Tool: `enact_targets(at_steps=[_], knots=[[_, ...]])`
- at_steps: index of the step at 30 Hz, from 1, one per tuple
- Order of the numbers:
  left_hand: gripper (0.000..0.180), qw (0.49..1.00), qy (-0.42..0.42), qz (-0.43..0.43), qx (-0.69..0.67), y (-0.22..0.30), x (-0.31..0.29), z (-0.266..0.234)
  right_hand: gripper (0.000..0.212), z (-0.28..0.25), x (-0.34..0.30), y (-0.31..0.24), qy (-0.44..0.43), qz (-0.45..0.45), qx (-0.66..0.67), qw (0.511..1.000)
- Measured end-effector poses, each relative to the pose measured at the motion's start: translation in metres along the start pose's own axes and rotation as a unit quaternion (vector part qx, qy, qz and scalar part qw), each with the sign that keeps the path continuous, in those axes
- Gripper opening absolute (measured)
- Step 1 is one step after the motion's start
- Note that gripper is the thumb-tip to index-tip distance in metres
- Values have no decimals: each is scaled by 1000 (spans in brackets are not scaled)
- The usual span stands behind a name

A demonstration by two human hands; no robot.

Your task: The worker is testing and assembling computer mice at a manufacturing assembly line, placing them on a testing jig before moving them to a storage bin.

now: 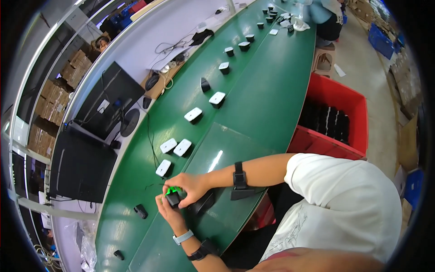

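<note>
A small black plastic piece (173,200) with a bright green part (172,190) on it is held between both my hands above the green table. My right hand (192,187) curls round its top and side, fingers closed on it. From below, my left hand (169,212) grips it with bent fingers and wears a light watch strap on its wrist. Close to my hands on the table lies a dark object (202,202), partly covered by my right forearm. A white-topped black unit (163,168) stands just beyond my fingers.
Several more white-topped units (193,114) line the green table (253,86). Small black pieces (141,211) lie left of my hands. A red crate (362,115) with black parts stands beside the table. Monitors (111,99) and cables border its far side; another person (330,20) is at the far end.
</note>
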State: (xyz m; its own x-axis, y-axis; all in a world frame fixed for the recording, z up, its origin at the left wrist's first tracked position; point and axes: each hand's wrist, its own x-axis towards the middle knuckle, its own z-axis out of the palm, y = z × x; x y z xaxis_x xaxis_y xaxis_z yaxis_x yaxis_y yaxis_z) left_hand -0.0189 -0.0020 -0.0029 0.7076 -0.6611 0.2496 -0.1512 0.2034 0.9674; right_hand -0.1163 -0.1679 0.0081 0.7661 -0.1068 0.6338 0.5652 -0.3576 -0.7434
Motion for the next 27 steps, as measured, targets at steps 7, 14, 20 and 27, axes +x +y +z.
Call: enact_targets(at_steps=[7,14,20,27], knots=[[43,994,10,3,-111,-9,7,3,52,-11,1,13,30,107,36,993],[60,999,-33,18,-35,-7,1,3,58,-11,5,15,9,165,76,983],[49,998,-36,56,4,-19,4,0,64,-8,1,25,28,128,75,989],[46,997,-21,67,8,-21,5,-1,65,-7,0,29,0,177,192,965]])
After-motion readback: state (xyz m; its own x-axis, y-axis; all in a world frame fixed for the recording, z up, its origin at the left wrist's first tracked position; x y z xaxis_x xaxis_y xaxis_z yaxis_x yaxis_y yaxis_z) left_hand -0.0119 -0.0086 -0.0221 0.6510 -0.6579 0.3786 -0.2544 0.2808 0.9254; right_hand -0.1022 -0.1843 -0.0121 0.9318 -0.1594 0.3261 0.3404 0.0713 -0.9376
